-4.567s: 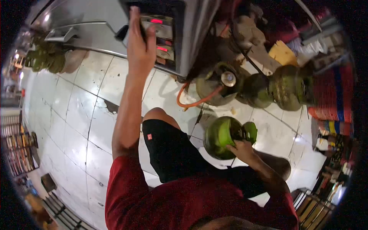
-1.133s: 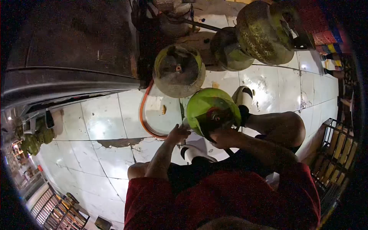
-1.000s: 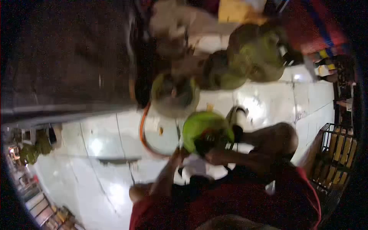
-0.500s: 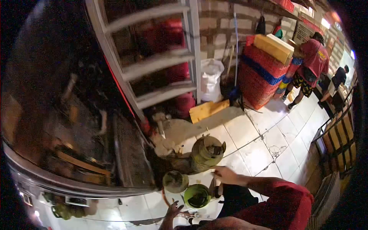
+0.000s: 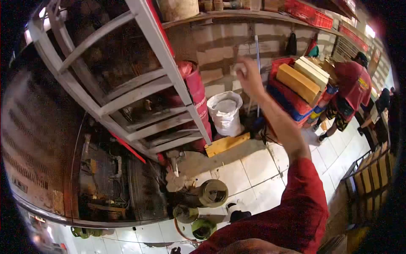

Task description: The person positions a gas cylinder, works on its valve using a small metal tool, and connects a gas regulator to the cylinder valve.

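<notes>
My right hand [image 5: 248,77] is raised in front of the block wall, its fingers curled together; a small pale thing seems to be at the fingertips, too blurred to name. Only dark fingertips of my left hand [image 5: 175,250] show at the bottom edge. Below on the floor stand a bright green gas cylinder [image 5: 203,228], a duller one [image 5: 185,213] beside it and a larger one [image 5: 213,193] behind them. An orange hose [image 5: 179,228] curves by the green cylinder.
A metal ladder [image 5: 148,91] leans at the left, by a dark machine [image 5: 38,156]. Farther back are a white sack [image 5: 226,116], a wooden plank [image 5: 228,144], stacked crates [image 5: 292,99] with blocks, and a shelf [image 5: 237,14]. Two people are at the right, one in a red shirt [image 5: 353,82].
The view has swung up from the floor cylinders to the wall and shelf. My right hand has left the cylinders and risen. My left hand has dropped almost out of view.
</notes>
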The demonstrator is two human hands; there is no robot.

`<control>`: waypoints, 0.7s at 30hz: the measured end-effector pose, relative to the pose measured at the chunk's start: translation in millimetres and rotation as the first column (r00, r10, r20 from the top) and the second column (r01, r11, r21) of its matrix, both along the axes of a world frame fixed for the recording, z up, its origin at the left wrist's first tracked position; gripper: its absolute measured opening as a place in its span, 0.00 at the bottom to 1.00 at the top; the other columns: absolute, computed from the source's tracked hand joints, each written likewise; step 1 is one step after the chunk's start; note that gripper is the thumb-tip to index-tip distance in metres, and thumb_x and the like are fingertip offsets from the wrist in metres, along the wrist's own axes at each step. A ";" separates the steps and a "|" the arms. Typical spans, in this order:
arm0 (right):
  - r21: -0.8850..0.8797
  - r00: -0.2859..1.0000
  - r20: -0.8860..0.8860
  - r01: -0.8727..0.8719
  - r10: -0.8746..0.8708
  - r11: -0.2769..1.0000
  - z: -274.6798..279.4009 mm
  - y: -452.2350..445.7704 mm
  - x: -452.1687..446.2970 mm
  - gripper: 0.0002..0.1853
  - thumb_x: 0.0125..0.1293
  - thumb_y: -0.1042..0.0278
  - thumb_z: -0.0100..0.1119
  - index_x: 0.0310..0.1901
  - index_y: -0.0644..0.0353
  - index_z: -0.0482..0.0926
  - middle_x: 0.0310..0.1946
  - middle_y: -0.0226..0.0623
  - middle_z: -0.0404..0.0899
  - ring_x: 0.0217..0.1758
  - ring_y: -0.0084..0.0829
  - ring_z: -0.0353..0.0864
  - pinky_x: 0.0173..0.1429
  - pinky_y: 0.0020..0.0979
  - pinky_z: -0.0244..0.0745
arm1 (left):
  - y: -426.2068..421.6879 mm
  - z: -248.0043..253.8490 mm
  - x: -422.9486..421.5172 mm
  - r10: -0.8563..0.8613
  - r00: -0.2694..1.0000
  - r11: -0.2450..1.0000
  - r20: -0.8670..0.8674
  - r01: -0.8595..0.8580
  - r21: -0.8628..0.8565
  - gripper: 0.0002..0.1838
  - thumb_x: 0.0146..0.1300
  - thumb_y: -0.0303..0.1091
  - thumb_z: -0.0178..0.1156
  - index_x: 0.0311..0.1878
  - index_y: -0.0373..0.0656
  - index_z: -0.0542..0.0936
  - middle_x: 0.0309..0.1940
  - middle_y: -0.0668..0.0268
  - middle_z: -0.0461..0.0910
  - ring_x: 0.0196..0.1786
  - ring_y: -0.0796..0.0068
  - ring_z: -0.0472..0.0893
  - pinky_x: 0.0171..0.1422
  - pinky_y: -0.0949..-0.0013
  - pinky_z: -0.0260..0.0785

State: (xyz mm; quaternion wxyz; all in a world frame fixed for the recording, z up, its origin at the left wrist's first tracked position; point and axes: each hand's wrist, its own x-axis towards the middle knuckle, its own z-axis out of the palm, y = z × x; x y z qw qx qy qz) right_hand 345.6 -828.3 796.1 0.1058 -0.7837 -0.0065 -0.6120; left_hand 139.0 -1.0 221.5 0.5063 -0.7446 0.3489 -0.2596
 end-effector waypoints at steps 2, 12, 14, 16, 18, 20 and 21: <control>0.011 0.985 -0.125 0.124 -0.122 0.992 71.2 -28.2 34.8 0.24 0.66 0.66 0.62 0.63 0.53 0.73 0.55 0.46 0.75 0.65 0.51 0.69 0.68 0.46 0.63 | -27.1 6.0 41.1 0.038 0.982 0.962 0.186 -0.086 0.259 0.24 0.72 0.48 0.57 0.59 0.35 0.75 0.51 0.50 0.79 0.53 0.54 0.77 0.60 0.56 0.70; -0.264 0.850 -0.515 -0.285 0.115 0.921 104.3 7.7 208.0 0.23 0.73 0.47 0.50 0.65 0.44 0.75 0.59 0.43 0.77 0.61 0.45 0.75 0.68 0.45 0.67 | -68.4 99.8 13.0 -0.181 0.881 -0.239 0.437 -0.471 0.849 0.22 0.76 0.41 0.50 0.63 0.33 0.72 0.49 0.56 0.80 0.45 0.65 0.78 0.52 0.65 0.73; -0.126 0.706 -0.582 -0.568 0.403 0.813 17.7 115.1 224.8 0.23 0.73 0.48 0.51 0.64 0.45 0.75 0.59 0.42 0.78 0.60 0.44 0.75 0.67 0.45 0.68 | -86.4 102.8 -148.9 -0.072 0.971 -0.550 0.226 -0.228 0.803 0.22 0.77 0.40 0.48 0.64 0.33 0.72 0.48 0.57 0.80 0.44 0.67 0.79 0.51 0.67 0.74; 0.069 0.481 -0.626 -0.750 0.613 0.658 -70.4 203.2 186.2 0.22 0.73 0.49 0.51 0.64 0.46 0.75 0.58 0.42 0.78 0.60 0.44 0.76 0.66 0.44 0.69 | -82.0 58.6 -318.6 0.034 0.998 -0.746 -0.057 0.063 0.663 0.21 0.77 0.38 0.47 0.64 0.32 0.71 0.48 0.58 0.81 0.42 0.69 0.79 0.50 0.69 0.75; 0.228 0.305 -0.587 -0.826 0.750 0.515 -112.6 253.7 150.0 0.22 0.72 0.49 0.52 0.63 0.47 0.76 0.58 0.42 0.78 0.60 0.43 0.76 0.65 0.44 0.69 | -111.9 117.6 -320.7 -0.351 0.359 -0.846 -0.865 -0.516 0.129 0.23 0.66 0.40 0.63 0.62 0.42 0.77 0.49 0.53 0.84 0.52 0.66 0.82 0.53 0.62 0.75; 0.372 0.184 -0.505 -0.835 0.844 0.405 -135.5 266.6 128.0 0.21 0.72 0.50 0.53 0.62 0.48 0.76 0.57 0.42 0.78 0.59 0.42 0.76 0.65 0.43 0.70 | -148.0 144.8 -334.6 -0.437 0.364 -0.874 -0.823 -0.389 0.292 0.20 0.75 0.38 0.53 0.60 0.33 0.75 0.46 0.59 0.81 0.46 0.65 0.80 0.49 0.64 0.76; 0.437 0.146 -0.461 -0.821 0.875 0.368 -146.0 262.7 118.0 0.21 0.72 0.50 0.53 0.61 0.49 0.76 0.57 0.41 0.78 0.59 0.42 0.76 0.64 0.43 0.70 | -159.5 148.5 -342.0 -0.420 0.360 -0.890 -0.833 -0.342 0.301 0.20 0.75 0.38 0.53 0.60 0.33 0.75 0.46 0.59 0.81 0.46 0.65 0.80 0.49 0.64 0.76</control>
